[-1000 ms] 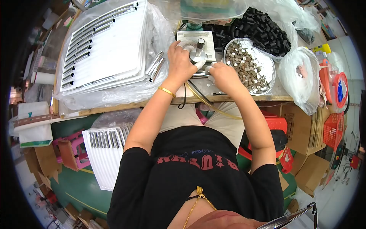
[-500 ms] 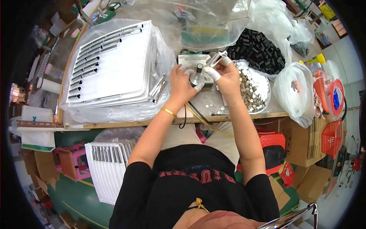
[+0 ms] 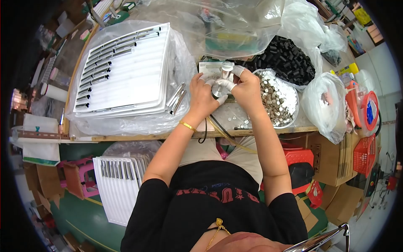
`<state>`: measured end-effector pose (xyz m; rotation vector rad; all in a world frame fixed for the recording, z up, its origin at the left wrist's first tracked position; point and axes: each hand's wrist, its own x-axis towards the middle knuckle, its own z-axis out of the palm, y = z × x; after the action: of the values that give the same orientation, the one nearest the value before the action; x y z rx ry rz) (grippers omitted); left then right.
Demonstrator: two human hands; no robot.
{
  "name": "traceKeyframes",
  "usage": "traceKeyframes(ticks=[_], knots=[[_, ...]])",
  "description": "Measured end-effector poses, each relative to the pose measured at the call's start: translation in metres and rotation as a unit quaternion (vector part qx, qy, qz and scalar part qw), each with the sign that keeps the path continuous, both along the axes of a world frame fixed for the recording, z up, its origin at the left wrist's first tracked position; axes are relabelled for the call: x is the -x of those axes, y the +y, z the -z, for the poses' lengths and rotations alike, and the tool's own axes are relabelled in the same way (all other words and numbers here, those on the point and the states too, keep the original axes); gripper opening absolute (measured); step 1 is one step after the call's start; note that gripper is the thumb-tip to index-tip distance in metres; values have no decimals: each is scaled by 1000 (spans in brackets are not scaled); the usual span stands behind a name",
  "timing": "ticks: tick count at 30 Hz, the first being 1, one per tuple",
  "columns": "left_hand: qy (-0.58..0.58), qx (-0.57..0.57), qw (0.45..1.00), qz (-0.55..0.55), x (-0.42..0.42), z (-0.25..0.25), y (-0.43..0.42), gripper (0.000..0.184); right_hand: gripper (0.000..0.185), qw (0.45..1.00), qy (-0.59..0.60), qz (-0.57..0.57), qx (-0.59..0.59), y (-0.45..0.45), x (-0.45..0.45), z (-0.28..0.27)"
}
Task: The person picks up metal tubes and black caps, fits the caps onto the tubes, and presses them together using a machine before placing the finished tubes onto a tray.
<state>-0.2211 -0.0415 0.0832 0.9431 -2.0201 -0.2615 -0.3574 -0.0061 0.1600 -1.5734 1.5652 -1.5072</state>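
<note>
My right hand (image 3: 247, 90), with white covers on its fingertips, grips a shiny metal tube (image 3: 226, 70) that stands nearly upright above a small metal fixture (image 3: 208, 67). My left hand (image 3: 202, 95), also with covered fingertips, curls around the round metal base (image 3: 218, 90) of the fixture, beneath the tube. Fingers of both hands nearly meet there and hide the tube's lower end. The black piece seen earlier on the post is out of sight. Just left of my left hand lie a few loose metal tubes (image 3: 176, 99).
White trays (image 3: 142, 71) bearing metal tubes are stacked at left. Black plastic pieces (image 3: 285, 61) are heaped at back right, near a clear tub (image 3: 295, 110) of small discs. A plastic bag (image 3: 325, 105) sits farther right. A cable (image 3: 206, 132) hangs over the table's front edge (image 3: 168, 134).
My right hand has brought the metal tube left and turned it upright over the post, covering the black piece. My left hand has stayed around the base, shifting slightly.
</note>
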Motion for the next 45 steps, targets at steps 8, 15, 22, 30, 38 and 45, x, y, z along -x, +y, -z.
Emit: traceKeyframes(ticks=[8, 15, 22, 30, 38, 45], knots=[[-15, 8, 1000, -21, 6, 2, -6, 44, 43, 995, 93, 25, -36, -5, 0, 33], [-69, -35, 995, -65, 17, -2, -34, 44, 55, 994, 82, 72, 14, -1, 20, 30], [-54, -49, 996, -43, 18, -8, -34, 42, 41, 982, 95, 160, -36, 19, 62, 35], [-101, -12, 994, -34, 4, -21, -16, 48, 21, 930, 276, 223, -95, -22, 132, 33], [211, -69, 974, 47, 11, -47, -14, 32, 17, 815, 488, 223, -219, -72, 116, 43], [477, -202, 833, 196, -4, -70, 14, 18, 20, 844, 403, 225, -272, -75, 111, 46]])
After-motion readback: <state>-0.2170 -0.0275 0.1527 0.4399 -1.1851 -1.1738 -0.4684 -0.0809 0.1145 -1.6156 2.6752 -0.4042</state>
